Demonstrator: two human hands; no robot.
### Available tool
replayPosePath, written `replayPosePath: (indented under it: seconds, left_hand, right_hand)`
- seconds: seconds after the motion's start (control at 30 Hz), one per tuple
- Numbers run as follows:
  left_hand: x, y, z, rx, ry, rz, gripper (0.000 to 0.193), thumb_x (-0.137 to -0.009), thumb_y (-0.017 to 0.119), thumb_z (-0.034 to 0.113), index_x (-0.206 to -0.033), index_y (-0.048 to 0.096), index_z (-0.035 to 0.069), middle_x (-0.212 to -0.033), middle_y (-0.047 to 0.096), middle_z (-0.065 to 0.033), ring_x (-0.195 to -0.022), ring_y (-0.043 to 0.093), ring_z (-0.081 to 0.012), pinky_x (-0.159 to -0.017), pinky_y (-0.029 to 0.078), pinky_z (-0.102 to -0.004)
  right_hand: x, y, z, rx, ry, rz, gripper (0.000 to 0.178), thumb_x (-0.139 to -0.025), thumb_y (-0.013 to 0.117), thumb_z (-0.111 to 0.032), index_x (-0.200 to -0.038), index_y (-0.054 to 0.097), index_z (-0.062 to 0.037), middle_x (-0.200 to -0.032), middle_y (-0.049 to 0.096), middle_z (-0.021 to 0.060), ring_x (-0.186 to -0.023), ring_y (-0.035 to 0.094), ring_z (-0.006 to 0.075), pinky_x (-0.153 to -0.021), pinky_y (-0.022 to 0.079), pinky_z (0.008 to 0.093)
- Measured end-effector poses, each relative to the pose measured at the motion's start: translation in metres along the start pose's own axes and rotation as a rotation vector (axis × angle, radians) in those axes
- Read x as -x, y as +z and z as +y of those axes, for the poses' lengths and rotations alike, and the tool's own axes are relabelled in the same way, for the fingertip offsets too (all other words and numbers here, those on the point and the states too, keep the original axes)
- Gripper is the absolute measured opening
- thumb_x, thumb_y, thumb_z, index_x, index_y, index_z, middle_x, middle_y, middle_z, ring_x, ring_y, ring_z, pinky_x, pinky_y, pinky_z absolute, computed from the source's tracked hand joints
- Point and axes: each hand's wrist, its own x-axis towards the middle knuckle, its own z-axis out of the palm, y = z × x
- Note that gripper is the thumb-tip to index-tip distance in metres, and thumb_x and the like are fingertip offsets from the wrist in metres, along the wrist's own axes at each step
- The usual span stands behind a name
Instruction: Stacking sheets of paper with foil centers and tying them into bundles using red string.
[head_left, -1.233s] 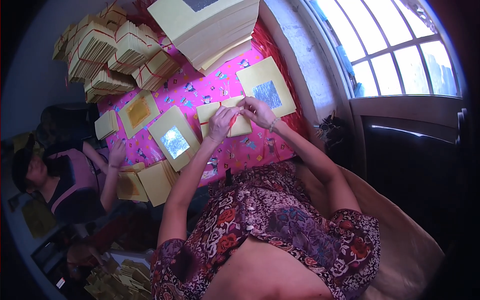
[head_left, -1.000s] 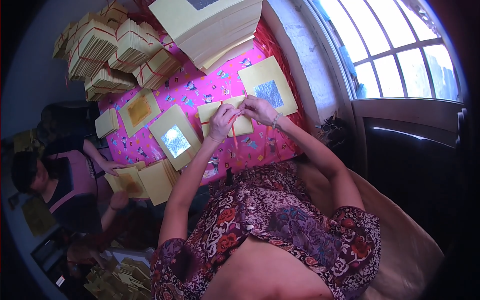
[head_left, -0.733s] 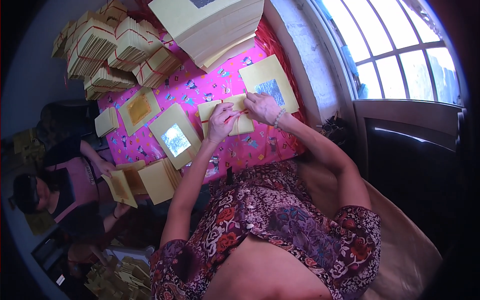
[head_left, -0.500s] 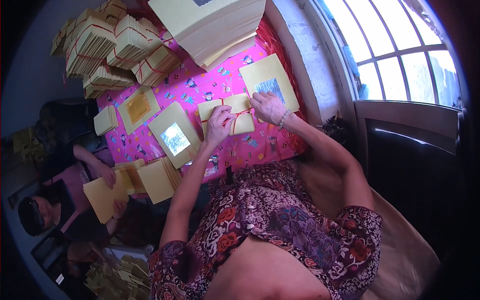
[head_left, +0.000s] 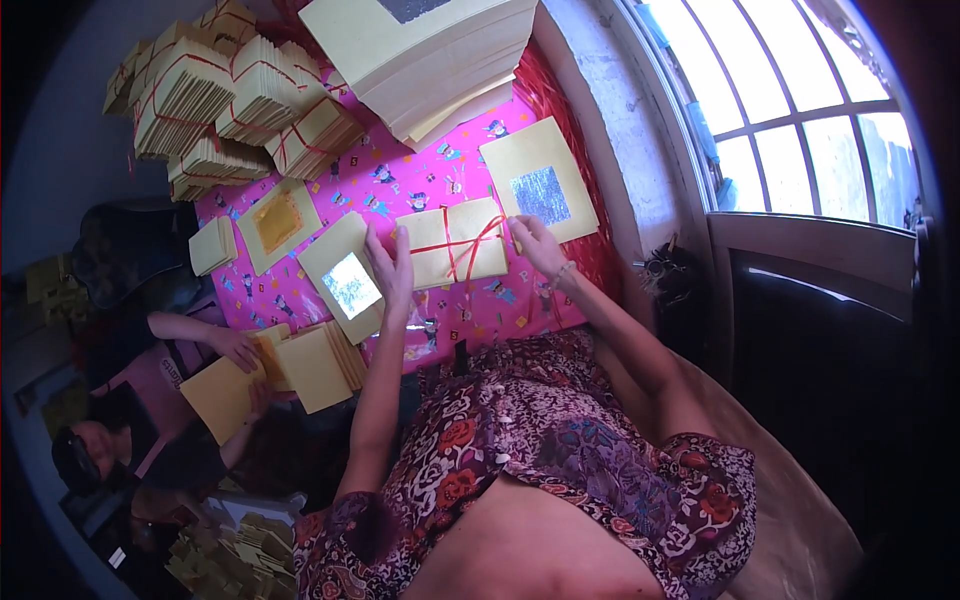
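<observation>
A flat bundle of pale yellow paper pieces (head_left: 430, 265) lies on the pink table, tied crosswise with red string (head_left: 470, 242). Its bow sits toward the right end, with loose loops and tails spread over the top sheet. My left hand (head_left: 393, 270) stands at the bundle's left end, fingers stretched up and thumb beside the edge. At the opposite end, my right hand (head_left: 538, 245) has its fingertips against the edge near the bow, fingers loosely extended. Neither hand is wrapped around the bundle; it lies between them.
Yellow sheets with silver squares lie left (head_left: 325, 250) and right (head_left: 555, 150); a gold-square sheet (head_left: 300, 200) is farther left. A tall paper stack (head_left: 440, 75) stands behind, tied bundles (head_left: 190, 95) back left. A co-worker (head_left: 130, 400) handles sheets at left. A wall (head_left: 610, 110) borders the right.
Both hands have let go of the string and moved to the bundle's two ends. The bow now shows on top. The co-worker's hands and sheet have shifted slightly.
</observation>
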Motion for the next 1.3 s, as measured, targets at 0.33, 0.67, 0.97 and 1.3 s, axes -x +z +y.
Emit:
replayPosePath:
  seconds: [0.33,0.67,0.97,1.3]
  left_hand:
    - [0.014,-0.002,0.011,0.266,-0.306,-0.428,0.072,-0.087,0.053,0.046,-0.139,0.029,0.001,-0.13,0.044,-0.0156,-0.12,0.044,-0.0243,-0.1,0.034,-0.0368]
    - [0.046,-0.005,-0.019,0.391,-0.071,-0.399,0.083,-0.083,0.065,0.025,-0.145,0.014,0.005,-0.14,0.032,-0.0133,-0.127,0.035,-0.0243,-0.105,0.03,-0.0357]
    - [0.047,0.022,-0.018,0.497,-0.189,-0.138,0.062,-0.089,0.06,0.021,-0.14,0.03,0.004,-0.128,0.045,-0.01,-0.113,0.046,-0.0181,-0.094,0.038,-0.03]
    - [0.008,-0.012,-0.018,0.557,-0.269,-0.356,0.065,-0.096,0.039,0.041,-0.144,0.017,0.004,-0.142,0.032,-0.0118,-0.129,0.033,-0.0239,-0.106,0.027,-0.0345]
  right_hand:
    - [0.009,0.042,-0.002,-0.23,-0.287,0.044,0.052,-0.086,0.055,-0.019,-0.129,0.037,0.0048,-0.123,0.048,0.0186,-0.117,0.043,0.0221,-0.095,0.036,0.0365]
    - [0.024,0.036,0.026,-0.243,-0.39,-0.256,0.078,-0.084,0.056,-0.008,-0.143,0.006,0.001,-0.143,0.024,0.018,-0.131,0.028,0.0229,-0.107,0.028,0.0367]
    - [0.012,0.061,0.034,-0.316,-0.3,-0.045,0.067,-0.091,0.053,-0.02,-0.141,0.016,0.005,-0.139,0.033,0.0184,-0.127,0.034,0.023,-0.105,0.029,0.0342]
    - [-0.018,0.026,0.009,-0.384,-0.026,-0.161,0.072,-0.095,0.025,-0.053,-0.146,0.001,-0.0075,-0.153,0.001,0.0129,-0.141,0.002,0.0236,-0.112,0.008,0.0398]
